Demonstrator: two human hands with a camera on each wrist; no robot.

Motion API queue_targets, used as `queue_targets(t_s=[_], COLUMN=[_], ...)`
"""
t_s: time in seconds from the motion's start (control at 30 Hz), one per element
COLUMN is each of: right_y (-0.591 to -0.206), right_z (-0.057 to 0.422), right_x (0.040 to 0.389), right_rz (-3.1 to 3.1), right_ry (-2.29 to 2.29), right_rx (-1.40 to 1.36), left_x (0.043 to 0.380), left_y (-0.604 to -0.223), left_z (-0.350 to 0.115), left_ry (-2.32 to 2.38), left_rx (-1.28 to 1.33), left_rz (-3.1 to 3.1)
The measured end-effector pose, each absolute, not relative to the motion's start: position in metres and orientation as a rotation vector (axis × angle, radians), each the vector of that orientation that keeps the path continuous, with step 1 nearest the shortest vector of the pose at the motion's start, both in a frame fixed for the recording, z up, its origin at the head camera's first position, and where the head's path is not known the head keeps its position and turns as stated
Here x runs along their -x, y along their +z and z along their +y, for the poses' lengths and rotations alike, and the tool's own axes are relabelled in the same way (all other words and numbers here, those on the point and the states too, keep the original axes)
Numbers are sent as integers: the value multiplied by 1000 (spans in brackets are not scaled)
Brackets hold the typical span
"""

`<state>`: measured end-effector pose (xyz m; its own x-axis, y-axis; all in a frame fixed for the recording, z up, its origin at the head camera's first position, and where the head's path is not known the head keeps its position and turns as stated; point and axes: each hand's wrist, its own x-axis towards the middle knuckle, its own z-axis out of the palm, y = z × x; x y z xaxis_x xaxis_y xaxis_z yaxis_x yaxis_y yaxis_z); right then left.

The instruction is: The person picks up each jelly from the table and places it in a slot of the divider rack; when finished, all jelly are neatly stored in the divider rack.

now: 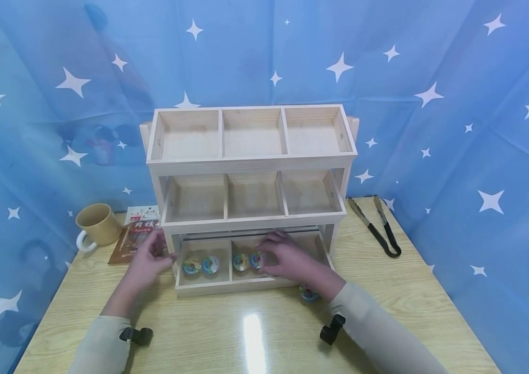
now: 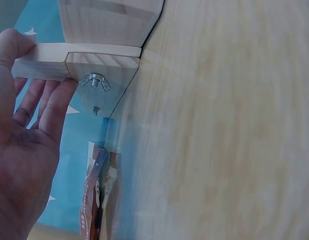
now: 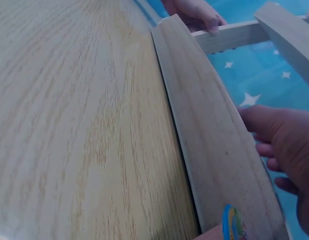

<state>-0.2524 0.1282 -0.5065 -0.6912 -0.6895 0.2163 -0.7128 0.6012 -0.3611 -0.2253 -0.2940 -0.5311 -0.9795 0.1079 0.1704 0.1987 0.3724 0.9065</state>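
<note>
Head, right hand (image 1: pixel 289 259): we see its grip part-curled about a lidded cup (image 1: pixel 255 260); whether it pinches, we cannot tell.
Head, cup: it sits in the lower tray's (image 1: pixel 203 290) middle compartment, just left of the right hand, round, no long axis; the right hand is nearer.
Head, bench (image 1: pixel 199 332): a loose cup (image 1: pixel 308 295) lies before the tray, near the right wrist.
Left wrist, left hand (image 2: pixel 24 165): thumb above, fingers below, we grip the rack's end piece (image 2: pixel 47 61).
Right wrist, front board (image 3: pixel 209 125): it hides the compartment's cup from us.
</note>
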Motion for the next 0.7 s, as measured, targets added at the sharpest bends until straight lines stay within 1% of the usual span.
queue_targets(t_s=[0.27, 0.5, 0.7], right_y=[-496, -489, -495], right_z=[147, 183, 214], right_x=[232, 206, 186], right_rz=[-2763, -2712, -2700], right_ry=[810, 881, 946], right_rx=[-1063, -954, -822], left_x=[224, 222, 224], left_y=[-531, -531, -528], left_z=[-293, -294, -293], left_ry=[-1681, -1687, -1694], left_rx=[268, 265, 268], left_rz=[-2546, -2553, -2548])
